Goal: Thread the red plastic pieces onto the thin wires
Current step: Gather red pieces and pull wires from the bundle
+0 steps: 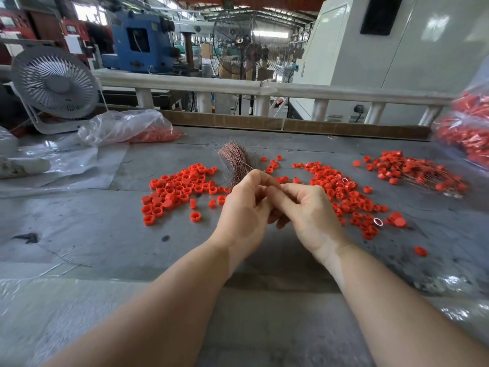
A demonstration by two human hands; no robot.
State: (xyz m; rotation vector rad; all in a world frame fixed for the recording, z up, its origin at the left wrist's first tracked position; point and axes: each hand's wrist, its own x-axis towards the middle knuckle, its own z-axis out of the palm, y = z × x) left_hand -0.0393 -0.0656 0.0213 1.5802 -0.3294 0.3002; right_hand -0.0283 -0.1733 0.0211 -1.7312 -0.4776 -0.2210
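Dozens of red plastic pieces (182, 188), small, glossy, short open cylinders, some capped flat, scattered in a loose heap left of centre on the grey tabletop (92, 234). More of the same in a second heap (341, 194) to the right, a few with a shiny metal ring inside. Between the two heaps, a bundle of thin wires (236, 160), copper-pink and hair-fine, fanned out like a brush, lower end hidden behind the hands. Farther right, a pile of threaded pieces (412, 170), red caps with fine wires trailing through them.

Left hand (246, 210) and right hand (304, 207) raised just above the tabletop, close together, fingertips meeting near the base of the wire bundle. Fingers of both curled inward as if pinching something fine; whatever sits between them too small to make out, so cannot tell what either clamps on.

Tabletop surface dull, scuffed, stained dark in spots, partly under crinkled clear plastic sheeting (66, 165). At back left, a clear plastic bag (127, 125) holding more red pieces, beside a white desk fan (54, 86) with a round grille. At the right edge, bulging clear bags of red parts (468, 131). Beyond, a pale rail (238, 87), then a blue machine (137, 41).
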